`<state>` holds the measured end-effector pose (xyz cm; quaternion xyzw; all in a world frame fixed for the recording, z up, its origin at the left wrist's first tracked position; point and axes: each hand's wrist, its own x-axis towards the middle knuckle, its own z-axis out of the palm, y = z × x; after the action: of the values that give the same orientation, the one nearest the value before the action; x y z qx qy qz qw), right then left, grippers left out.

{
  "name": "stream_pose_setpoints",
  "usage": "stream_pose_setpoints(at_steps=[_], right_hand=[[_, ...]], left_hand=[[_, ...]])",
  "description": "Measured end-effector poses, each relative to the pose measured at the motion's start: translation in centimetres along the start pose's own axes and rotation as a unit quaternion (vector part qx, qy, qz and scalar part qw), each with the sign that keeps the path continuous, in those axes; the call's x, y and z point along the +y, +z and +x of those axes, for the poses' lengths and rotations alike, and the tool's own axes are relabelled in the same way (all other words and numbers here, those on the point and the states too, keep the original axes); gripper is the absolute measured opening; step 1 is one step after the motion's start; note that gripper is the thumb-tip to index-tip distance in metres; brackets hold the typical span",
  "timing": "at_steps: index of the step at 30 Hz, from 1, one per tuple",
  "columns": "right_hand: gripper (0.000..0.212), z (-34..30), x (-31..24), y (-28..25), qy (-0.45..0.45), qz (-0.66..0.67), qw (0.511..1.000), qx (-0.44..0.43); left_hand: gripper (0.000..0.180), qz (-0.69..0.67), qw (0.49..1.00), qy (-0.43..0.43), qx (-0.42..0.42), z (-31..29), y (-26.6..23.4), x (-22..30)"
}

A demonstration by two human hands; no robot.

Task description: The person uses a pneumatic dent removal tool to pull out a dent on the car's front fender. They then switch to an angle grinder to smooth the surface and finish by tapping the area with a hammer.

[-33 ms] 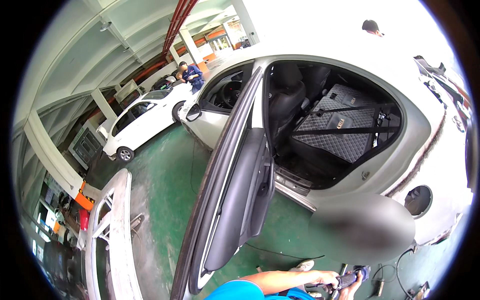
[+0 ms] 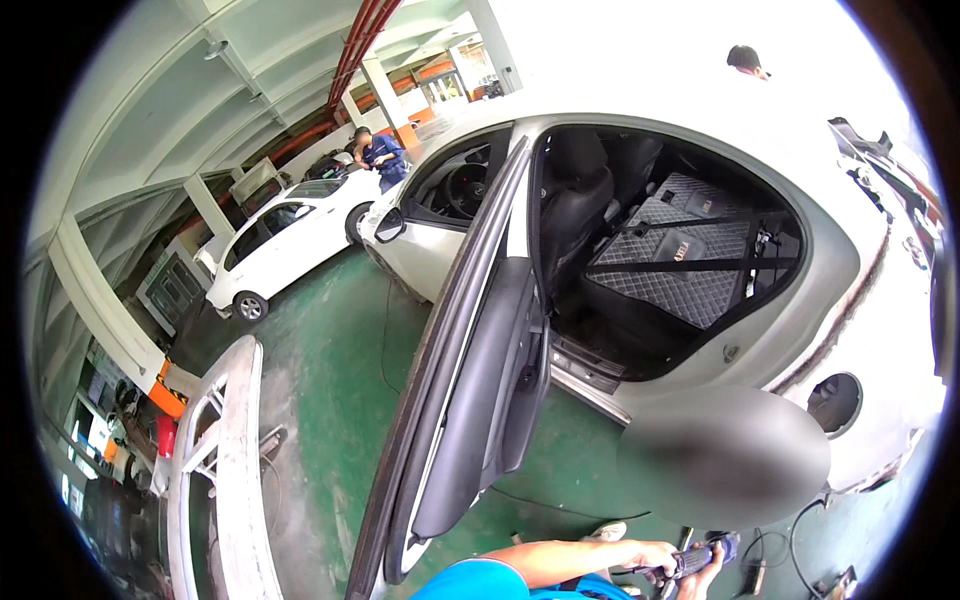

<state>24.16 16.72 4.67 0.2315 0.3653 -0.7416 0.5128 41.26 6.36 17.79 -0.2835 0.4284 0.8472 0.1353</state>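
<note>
Near the lower edge, my left hand (image 2: pixel 656 556) is closed round one end of a dark, purplish-grey hand-held power tool (image 2: pixel 690 562), shaped like an angle grinder. My right hand (image 2: pixel 708 574) grips the same tool from its right side, below its wider head. The tool is held level above the green floor, apart from the car. Beyond it stands a pale silver-white car (image 2: pixel 725 352) with its rear door (image 2: pixel 470 400) swung out. A smooth blurred patch hides the place round the rear wheel. Bare, rough body edges show at the car's rear.
A white body panel frame (image 2: pixel 240 430) stands at the left. Black cables (image 2: pixel 800 550) and small tools lie on the green floor (image 2: pixel 340 330). A second white car (image 2: pixel 275 250) is parked farther back, with a person (image 2: pixel 382 155) beside it. Another person's head (image 2: pixel 743 57) shows beyond the roof.
</note>
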Motion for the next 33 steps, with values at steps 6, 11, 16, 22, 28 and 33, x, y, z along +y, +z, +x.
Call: stream_pose_setpoints(at_steps=[6,11,16,22,28,33], right_hand=[[0.042,-0.5,-0.7,-1.3,0.021,0.009,1.0,-0.016],[0.048,-4.2,0.0,-0.1,0.027,0.032,0.999,0.01],[0.05,-6.7,-0.8,0.4,-0.001,0.037,0.999,0.009],[0.049,-6.0,-0.9,2.5,0.047,0.042,0.998,-0.008],[0.04,-6.3,-0.7,3.1,0.028,0.139,0.989,0.031],[0.037,-5.7,1.1,3.6,0.009,0.154,0.984,0.087]], left_hand=[[0.022,-0.005,1.0,-0.013,-0.013,-0.6,1.5,0.2],[0.02,-0.026,0.999,-0.029,0.005,0.3,1.8,-2.2],[0.02,-0.017,0.999,-0.045,-0.011,0.4,3.2,-1.3],[0.022,0.015,0.999,-0.034,-0.029,-0.4,1.9,-0.6],[0.061,0.0,0.995,-0.091,-0.032,-0.9,2.5,3.0],[0.054,0.006,0.989,-0.141,-0.049,0.1,0.0,3.3]])
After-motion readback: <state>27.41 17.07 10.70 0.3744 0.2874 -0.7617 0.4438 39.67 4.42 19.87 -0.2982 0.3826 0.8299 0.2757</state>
